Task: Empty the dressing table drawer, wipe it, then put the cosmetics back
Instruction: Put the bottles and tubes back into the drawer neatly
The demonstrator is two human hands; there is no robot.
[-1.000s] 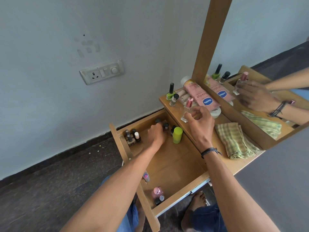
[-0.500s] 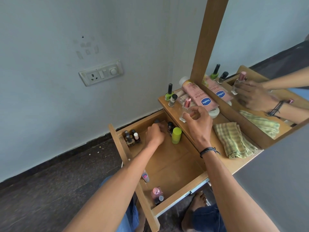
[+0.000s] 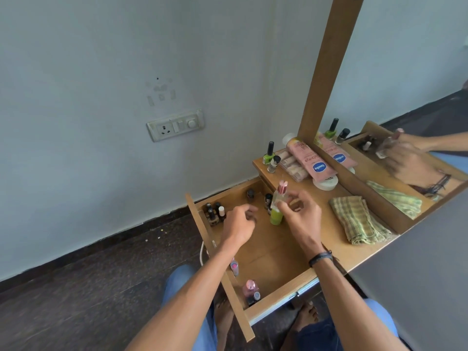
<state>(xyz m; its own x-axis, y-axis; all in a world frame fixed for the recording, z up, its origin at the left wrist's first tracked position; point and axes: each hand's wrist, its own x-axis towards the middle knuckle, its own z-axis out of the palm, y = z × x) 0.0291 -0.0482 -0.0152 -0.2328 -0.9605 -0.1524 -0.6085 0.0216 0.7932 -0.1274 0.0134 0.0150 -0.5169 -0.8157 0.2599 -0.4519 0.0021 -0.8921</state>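
Observation:
The wooden drawer is pulled out below the dressing table top. Inside stand a cluster of small nail polish bottles in the far left corner, a dark bottle at the back, a lime green bottle, and pink bottles in the near corner. My right hand pinches a clear perfume bottle with a pink cap just above the green bottle. My left hand hovers over the drawer's middle, fingers loosely curled, holding nothing I can see.
On the table top lie a green checked cloth, a pink Vaseline tube, a white jar and a green nail polish. The mirror stands behind them. A wall socket is at the left.
My right hand has carried the perfume bottle from the table top to over the drawer. My left hand has drawn back from the drawer's far end, leaving the dark bottle standing there.

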